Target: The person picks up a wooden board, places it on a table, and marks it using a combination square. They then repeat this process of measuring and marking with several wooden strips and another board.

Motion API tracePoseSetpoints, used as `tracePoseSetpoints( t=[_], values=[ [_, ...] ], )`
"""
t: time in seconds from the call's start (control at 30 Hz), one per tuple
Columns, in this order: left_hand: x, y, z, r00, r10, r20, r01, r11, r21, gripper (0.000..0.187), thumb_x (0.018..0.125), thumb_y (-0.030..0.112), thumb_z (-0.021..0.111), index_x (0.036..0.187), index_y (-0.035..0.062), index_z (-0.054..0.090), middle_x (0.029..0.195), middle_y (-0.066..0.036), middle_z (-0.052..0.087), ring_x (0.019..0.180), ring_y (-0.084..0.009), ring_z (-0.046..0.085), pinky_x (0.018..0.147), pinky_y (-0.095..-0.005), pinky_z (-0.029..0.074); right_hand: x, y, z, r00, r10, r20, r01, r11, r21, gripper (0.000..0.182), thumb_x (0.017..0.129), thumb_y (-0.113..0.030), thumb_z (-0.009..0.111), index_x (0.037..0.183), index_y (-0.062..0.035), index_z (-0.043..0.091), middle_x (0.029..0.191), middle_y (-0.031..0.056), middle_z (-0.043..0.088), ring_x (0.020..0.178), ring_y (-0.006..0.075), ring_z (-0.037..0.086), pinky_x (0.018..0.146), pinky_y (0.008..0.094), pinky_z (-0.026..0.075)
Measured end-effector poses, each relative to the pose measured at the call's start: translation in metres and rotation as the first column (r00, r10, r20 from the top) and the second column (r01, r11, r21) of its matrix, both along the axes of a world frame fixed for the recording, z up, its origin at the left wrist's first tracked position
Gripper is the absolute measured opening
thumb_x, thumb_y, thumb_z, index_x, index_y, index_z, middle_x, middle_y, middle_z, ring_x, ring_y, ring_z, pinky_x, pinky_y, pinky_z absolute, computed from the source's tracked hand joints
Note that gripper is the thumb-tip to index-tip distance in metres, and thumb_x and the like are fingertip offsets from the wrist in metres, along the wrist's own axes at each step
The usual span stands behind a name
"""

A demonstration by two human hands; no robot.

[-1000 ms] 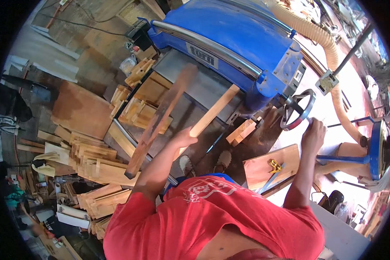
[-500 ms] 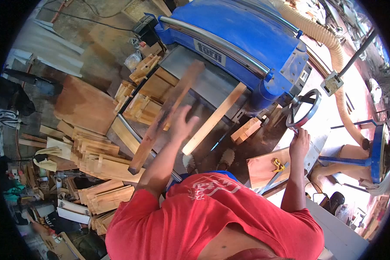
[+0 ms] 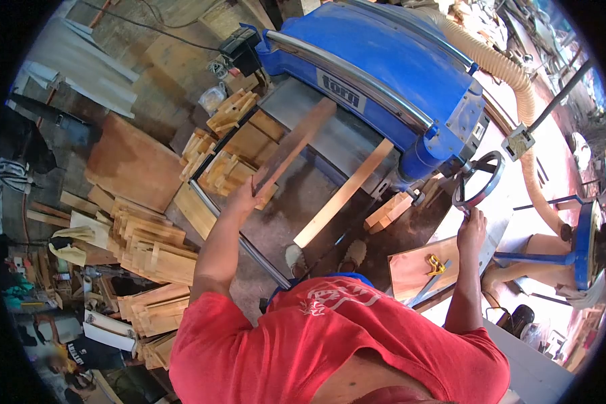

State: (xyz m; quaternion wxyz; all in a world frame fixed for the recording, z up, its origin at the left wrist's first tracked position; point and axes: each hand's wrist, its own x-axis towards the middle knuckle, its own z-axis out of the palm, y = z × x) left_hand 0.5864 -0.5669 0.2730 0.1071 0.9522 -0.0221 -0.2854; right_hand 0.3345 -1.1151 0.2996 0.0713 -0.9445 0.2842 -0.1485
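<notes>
A dark-faced wooden board (image 3: 293, 148) slants across the metal bed of a blue thickness planer (image 3: 377, 54), its far end by the machine's opening. My left hand (image 3: 244, 197) is closed around the board's near end. To the right, a paler wooden strip (image 3: 343, 195) also has its far end at the planer, and no hand touches it. My right hand (image 3: 473, 225) grips the lower side of the planer's black handwheel (image 3: 479, 180), probably by its handle, which the fingers hide.
Stacked wooden boards (image 3: 151, 249) lie to the left, with more wood pieces (image 3: 229, 168) beside the bed. A ribbed hose (image 3: 498, 57) runs along the right. A yellow tool (image 3: 436, 264) rests on a wooden panel (image 3: 404, 273). Another person (image 3: 60, 363) is at lower left.
My left hand has gone from open beside the dark board to holding its near end. The board has shifted forward toward the planer. My right hand stays at the handwheel.
</notes>
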Motion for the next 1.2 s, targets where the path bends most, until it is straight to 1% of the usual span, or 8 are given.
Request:
tracePoseSetpoints(
  t=[0.3,0.43,0.5,0.63,0.83,1.03,1.13,1.2],
  values=[
    [0.021,0.013,0.023,0.993,-0.115,0.007,0.114,0.993,0.038,0.096,0.072,0.028,0.077,0.147,0.0034,0.022,0.131,-0.024,0.053,0.121,-0.0348,0.052,0.099,-0.0406,0.042,0.003,0.001,-0.002,0.997,-0.044,-0.058,0.043,0.999,-0.026,0.017,0.083,-0.005,0.058,0.1,-0.004,0.055,0.096,0.0142,0.058,0.092,0.0357,0.055,0.079,0.0455,0.046],
    [0.021,0.027,0.002,0.989,-0.148,0.03,0.146,0.988,0.05,0.093,0.072,0.026,0.078,0.145,0.0045,0.025,0.129,-0.023,0.054,0.119,-0.0355,0.053,0.098,-0.0412,0.043,0.001,-0.002,0.007,0.993,0.018,-0.113,-0.013,0.999,0.049,0.015,0.087,-0.011,0.058,0.099,-0.0038,0.053,0.095,0.0157,0.059,0.091,0.0367,0.056,0.078,0.0474,0.046],
    [0.015,0.041,-0.007,0.99,-0.076,0.122,0.079,0.997,-0.018,0.079,0.073,0.028,0.077,0.138,0.006,0.037,0.123,-0.02,0.059,0.116,-0.0344,0.056,0.096,-0.0413,0.044,-0.002,-0.006,0.006,0.993,0.033,-0.116,-0.025,0.998,0.064,0.016,0.087,-0.013,0.058,0.099,-0.0038,0.053,0.096,0.0157,0.059,0.091,0.0369,0.056,0.078,0.0475,0.046],
    [0.026,0.042,-0.003,0.997,-0.026,0.067,0.027,1.0,-0.004,0.087,0.073,0.029,0.077,0.142,0.0044,0.031,0.125,-0.02,0.058,0.117,-0.0324,0.056,0.096,-0.0418,0.044,0.002,-0.006,0.008,0.984,0.025,-0.174,-0.011,0.996,0.084,0.018,0.088,-0.015,0.059,0.102,-0.0044,0.053,0.097,0.0158,0.06,0.093,0.0373,0.057,0.079,0.0483,0.046],
    [0.088,0.019,-0.019,0.977,-0.166,0.132,0.157,0.985,0.076,0.075,0.073,0.029,0.077,0.134,0.0072,0.038,0.121,-0.02,0.06,0.114,-0.0367,0.057,0.094,-0.0448,0.045,0.001,-0.006,0.008,0.984,0.018,-0.177,-0.002,0.996,0.094,0.022,0.088,-0.015,0.058,0.107,-0.0049,0.054,0.098,0.0157,0.06,0.095,0.0373,0.057,0.08,0.0488,0.046],
    [0.107,-0.028,-0.015,0.979,-0.176,0.1,0.174,0.984,0.03,0.071,0.072,0.029,0.078,0.128,0.0079,0.039,0.117,-0.02,0.061,0.112,-0.0383,0.057,0.093,-0.0464,0.045,0.003,-0.006,0.01,0.968,-0.01,-0.252,0.036,0.995,0.098,0.02,0.089,-0.014,0.057,0.105,-0.0034,0.054,0.1,0.0168,0.059,0.097,0.0381,0.056,0.083,0.0485,0.045],
    [0.102,-0.031,-0.017,0.974,-0.157,0.165,0.16,0.987,-0.005,0.067,0.072,0.03,0.078,0.124,0.0082,0.042,0.114,-0.021,0.063,0.11,-0.0383,0.058,0.092,-0.0473,0.045,0.002,-0.005,0.009,0.982,0.006,-0.19,0.009,0.997,0.081,0.019,0.09,-0.014,0.056,0.104,-0.0029,0.054,0.1,0.0176,0.059,0.097,0.0383,0.055,0.083,0.0483,0.045],
    [0.098,-0.027,-0.009,0.979,-0.096,0.18,0.124,0.98,-0.157,0.064,0.071,0.029,0.078,0.122,0.0082,0.044,0.112,-0.02,0.064,0.108,-0.0378,0.059,0.091,-0.0474,0.046,0.002,-0.005,0.008,0.979,-0.009,-0.202,0.031,0.994,0.108,0.019,0.089,-0.015,0.057,0.104,-0.0032,0.054,0.1,0.0182,0.059,0.097,0.0384,0.055,0.083,0.0485,0.045]
  ],
)
